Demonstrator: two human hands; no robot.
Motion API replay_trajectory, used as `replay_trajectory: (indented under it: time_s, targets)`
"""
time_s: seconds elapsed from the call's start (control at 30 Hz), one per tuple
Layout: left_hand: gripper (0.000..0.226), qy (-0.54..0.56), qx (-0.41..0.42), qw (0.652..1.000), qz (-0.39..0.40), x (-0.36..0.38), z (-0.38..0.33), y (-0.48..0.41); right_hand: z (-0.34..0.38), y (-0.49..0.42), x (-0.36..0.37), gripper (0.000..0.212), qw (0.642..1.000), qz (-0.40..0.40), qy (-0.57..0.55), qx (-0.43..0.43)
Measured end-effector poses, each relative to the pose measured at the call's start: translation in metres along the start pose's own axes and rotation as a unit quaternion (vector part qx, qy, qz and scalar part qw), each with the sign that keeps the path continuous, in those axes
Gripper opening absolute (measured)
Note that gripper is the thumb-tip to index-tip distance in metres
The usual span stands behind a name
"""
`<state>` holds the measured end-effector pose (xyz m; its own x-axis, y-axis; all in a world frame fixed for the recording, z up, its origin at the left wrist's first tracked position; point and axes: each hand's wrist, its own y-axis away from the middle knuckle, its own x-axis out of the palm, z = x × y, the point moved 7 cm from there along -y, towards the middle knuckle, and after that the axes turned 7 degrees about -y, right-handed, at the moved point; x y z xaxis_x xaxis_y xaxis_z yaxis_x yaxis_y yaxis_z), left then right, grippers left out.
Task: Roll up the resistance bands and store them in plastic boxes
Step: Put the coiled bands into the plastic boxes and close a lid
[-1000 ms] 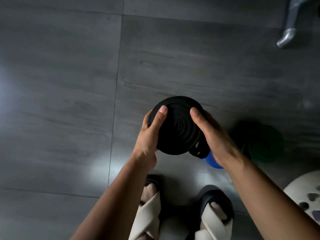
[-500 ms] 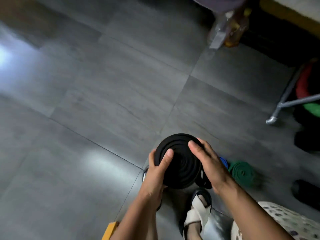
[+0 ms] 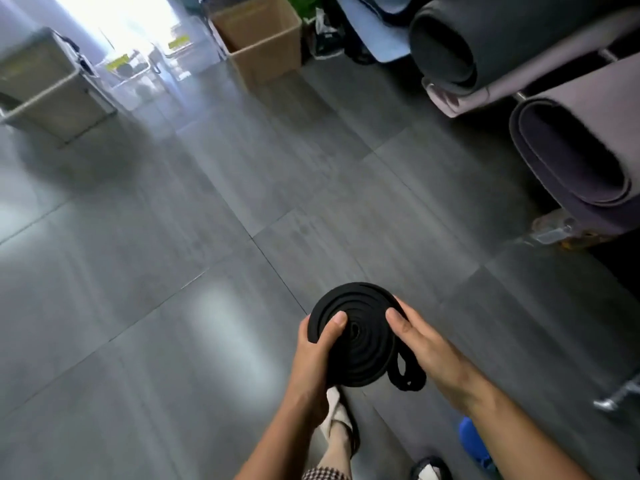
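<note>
I held the rolled band [image 3: 360,348] between both hands. My left hand [image 3: 311,358] was curled round its left rim, and my right hand [image 3: 427,348] gripped its right edge. The boxes [image 3: 135,81] — clear plastic, I think — stood well beyond the band, ahead-left, nearer my left hand.

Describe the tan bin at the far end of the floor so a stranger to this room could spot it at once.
Follow the grey tiled floor to its far end, left of the rolled mats. There stands the tan bin, open-topped. Unlike the clear plastic boxes beside it and the grey bin further left, it is opaque brown.
</note>
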<state>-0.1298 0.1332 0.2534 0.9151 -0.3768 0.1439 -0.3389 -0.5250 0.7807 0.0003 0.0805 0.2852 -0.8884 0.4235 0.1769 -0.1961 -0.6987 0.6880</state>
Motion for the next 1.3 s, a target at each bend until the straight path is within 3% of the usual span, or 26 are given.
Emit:
replay_trajectory:
  time_s: [0.1,0.23,0.3,0.4,0.47,0.5,0.63,0.8,0.93,1.1,1.23,1.3]
  targets:
    - [0.062,0.005,0.021,1.000,-0.020,-0.025,-0.039,0.001,0.027,-0.016,0.036,0.068,0.999,-0.015,0.003,-0.029]
    - [0.061,0.037,0.028,0.996,-0.070,-0.056,-0.078,-0.008,0.056,-0.046,0.073,0.082,1.000,0.016,0.008,-0.010]
    - [0.067,0.054,0.015,0.994,-0.089,-0.068,-0.095,-0.018,0.074,-0.068,0.087,0.078,0.999,0.021,0.036,-0.006]
    - [0.078,0.066,0.010,0.992,-0.105,-0.084,-0.132,-0.041,0.105,-0.111,0.109,0.042,0.995,0.041,0.085,-0.009]
    - [0.075,0.073,0.010,0.990,-0.119,-0.094,-0.163,-0.057,0.133,-0.141,0.123,0.015,0.994,0.058,0.087,-0.007]
    - [0.071,0.080,0.013,0.988,-0.131,-0.098,-0.180,-0.064,0.149,-0.154,0.131,0.012,0.994,0.070,0.086,-0.007]
    - [0.065,0.112,0.022,0.981,-0.155,-0.111,-0.235,-0.086,0.201,-0.194,0.154,0.032,0.993,0.074,0.091,-0.008]
    - [0.077,0.143,0.059,0.968,-0.199,-0.140,-0.317,-0.123,0.272,-0.251,0.190,0.020,0.992,0.069,0.102,-0.037]
    - [0.050,0.176,0.090,0.954,-0.227,-0.178,-0.376,-0.146,0.318,-0.287,0.231,0.027,0.991,0.057,0.110,-0.048]
    - [0.074,0.167,0.110,0.948,-0.246,-0.240,-0.451,-0.178,0.375,-0.346,0.299,0.028,0.982,0.104,0.149,-0.059]
    - [0.074,0.186,0.118,0.946,-0.237,-0.291,-0.518,-0.207,0.430,-0.387,0.356,0.027,0.977,0.126,0.162,-0.055]
    - [0.075,0.166,0.129,0.952,-0.223,-0.313,-0.561,-0.215,0.466,-0.402,0.388,0.042,0.975,0.132,0.166,-0.068]
